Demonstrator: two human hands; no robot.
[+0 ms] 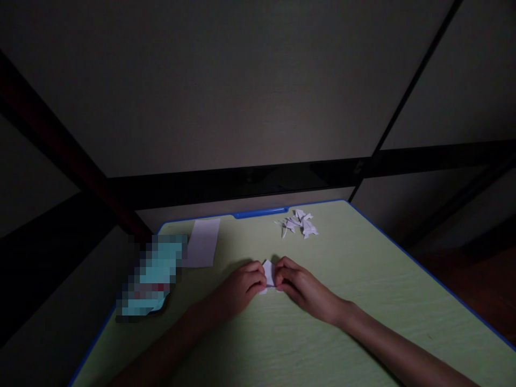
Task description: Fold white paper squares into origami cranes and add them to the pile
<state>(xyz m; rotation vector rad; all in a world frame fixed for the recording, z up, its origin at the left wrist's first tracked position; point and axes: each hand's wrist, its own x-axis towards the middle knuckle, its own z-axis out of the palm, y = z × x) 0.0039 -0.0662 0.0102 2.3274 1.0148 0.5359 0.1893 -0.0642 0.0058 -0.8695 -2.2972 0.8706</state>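
Note:
A small folded piece of white paper (270, 273) lies at the middle of the table, its pointed end facing away from me. My left hand (250, 280) pinches its left side, fingers curled and closed. On the right side, my right hand (291, 279) grips the paper in the same way, thumb and fingers pressed together. Only the paper's middle, its tip and small bits of the lower edge show between the hands; the rest is hidden under the fingers.
Several small folded paper figures (305, 224) lie in a cluster near the far edge. A white paper sheet (204, 242) is at the far left, beside a pixelated, phone-like object (155, 274). The light green table (363, 263) has a blue rim and stands against dark cabinet panels (242, 97).

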